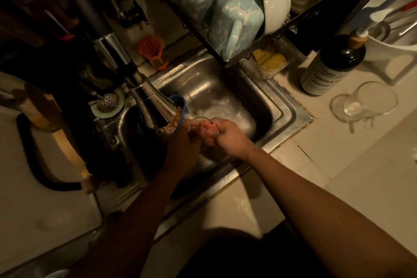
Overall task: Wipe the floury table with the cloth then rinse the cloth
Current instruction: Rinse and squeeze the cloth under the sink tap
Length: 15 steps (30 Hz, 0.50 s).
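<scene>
**A:** Head cam only. Where's the cloth (208, 127)?

**B:** Pink wad over the sink (225, 88), near side. Right hand (228, 137) is fisted tight round one end, and left hand (185, 142) grips the other, though it's in shadow.

**A:** Anything crowding them?

**B:** Tap (149, 97) hangs just left of the hands, with a blue cup (181, 102) beside its spout. A rack (277, 29) of mugs (234, 20) overhangs the sink's far edge. Orange brush (153, 49) is far left. Bottle (331, 65) and glass (370, 104) sit on the right counter.
</scene>
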Motion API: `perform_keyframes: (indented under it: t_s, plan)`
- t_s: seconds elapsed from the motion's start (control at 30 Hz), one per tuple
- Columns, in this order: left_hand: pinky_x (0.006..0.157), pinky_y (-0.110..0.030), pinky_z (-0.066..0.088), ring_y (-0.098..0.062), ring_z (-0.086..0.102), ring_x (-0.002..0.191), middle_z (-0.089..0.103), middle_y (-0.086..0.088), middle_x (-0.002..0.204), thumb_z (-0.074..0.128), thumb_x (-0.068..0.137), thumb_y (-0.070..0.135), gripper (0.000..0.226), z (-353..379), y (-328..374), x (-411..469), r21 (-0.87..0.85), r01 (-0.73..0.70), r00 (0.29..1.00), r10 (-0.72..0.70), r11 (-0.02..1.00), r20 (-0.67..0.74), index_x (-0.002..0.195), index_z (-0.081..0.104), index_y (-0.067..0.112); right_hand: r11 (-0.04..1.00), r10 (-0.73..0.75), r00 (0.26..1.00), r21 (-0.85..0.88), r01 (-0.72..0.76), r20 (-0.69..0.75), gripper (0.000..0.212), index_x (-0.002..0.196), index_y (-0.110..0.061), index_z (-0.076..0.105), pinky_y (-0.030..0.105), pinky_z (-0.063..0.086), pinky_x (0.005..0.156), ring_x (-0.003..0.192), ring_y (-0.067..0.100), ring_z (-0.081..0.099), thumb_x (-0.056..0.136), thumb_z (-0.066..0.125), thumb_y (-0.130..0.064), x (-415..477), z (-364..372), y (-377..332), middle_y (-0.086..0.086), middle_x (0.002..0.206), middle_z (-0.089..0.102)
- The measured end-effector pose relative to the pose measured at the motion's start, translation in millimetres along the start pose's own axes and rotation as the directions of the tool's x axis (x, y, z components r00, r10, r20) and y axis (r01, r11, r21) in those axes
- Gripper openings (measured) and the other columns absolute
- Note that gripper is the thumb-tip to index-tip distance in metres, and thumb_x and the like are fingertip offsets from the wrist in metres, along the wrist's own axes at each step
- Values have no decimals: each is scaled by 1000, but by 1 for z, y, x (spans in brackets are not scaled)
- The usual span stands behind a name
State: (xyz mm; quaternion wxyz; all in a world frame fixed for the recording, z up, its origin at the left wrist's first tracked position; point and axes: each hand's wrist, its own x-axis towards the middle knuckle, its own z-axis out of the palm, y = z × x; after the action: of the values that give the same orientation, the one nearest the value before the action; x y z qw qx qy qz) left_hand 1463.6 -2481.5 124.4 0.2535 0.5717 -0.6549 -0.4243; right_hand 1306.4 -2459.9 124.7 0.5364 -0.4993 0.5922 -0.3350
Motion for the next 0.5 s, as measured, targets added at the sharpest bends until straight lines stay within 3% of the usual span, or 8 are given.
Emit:
perform_keyframes:
  t_s: [0.07,0.1,0.17,0.2,0.27,0.37,0.43,0.5]
  plan:
    - [87,-16,47,4,62,96,65,24,98,68,86,29,12,-8,1,-1,112,-172,983,163,979,83,95,61,28,979,-11,996,204,-7,87,33,77,-25,58,9,40,58,56,-7,57,100,53,-3,-3,-5,-4,-18,58,63]
    - [86,-19,48,2,62,96,64,24,99,64,86,42,21,-12,2,0,185,-228,970,207,956,126,104,56,33,963,-21,992,269,-12,121,26,76,-21,62,15,41,56,54,1,55,100,55,-14,-2,-6,-4,-12,59,62]
    - [83,-29,53,-8,66,95,68,14,104,50,87,63,43,-17,4,5,260,-212,960,150,942,238,117,54,32,952,-7,984,301,-48,180,33,77,-9,67,27,37,51,54,19,45,98,54,-30,1,-8,-4,12,62,54]
    - [78,-30,52,-12,66,92,70,7,102,44,88,66,53,-19,6,10,292,-210,953,128,933,274,119,57,26,958,12,980,279,-69,200,36,77,-3,67,29,35,51,56,20,42,101,51,-25,3,-9,-3,14,64,52]
    - [67,-24,39,-24,65,81,69,-7,90,34,92,59,61,-21,12,16,387,-275,948,183,880,260,114,62,8,968,54,975,228,-105,217,41,70,-11,67,29,36,51,55,20,42,105,45,-12,6,-10,0,13,63,51]
    - [62,-22,27,-30,61,68,63,-16,76,27,90,49,64,-23,20,18,377,-370,926,303,849,226,93,63,-3,972,76,979,206,-116,190,37,74,-18,63,27,41,53,55,17,47,106,46,-12,4,-8,2,4,63,54]
    - [63,-22,27,-36,63,69,66,-24,76,28,90,43,61,-20,18,18,369,-355,931,291,859,219,86,65,-6,982,68,991,168,-88,119,27,80,-17,64,26,44,62,64,15,53,104,50,-13,0,-5,4,0,70,59]
    - [65,-25,31,-35,63,73,68,-26,80,33,93,35,52,-11,18,14,390,-240,966,180,889,184,88,66,-5,998,40,998,54,-42,43,17,90,-11,66,14,43,67,69,6,56,101,54,-14,-4,-4,6,-2,78,62]
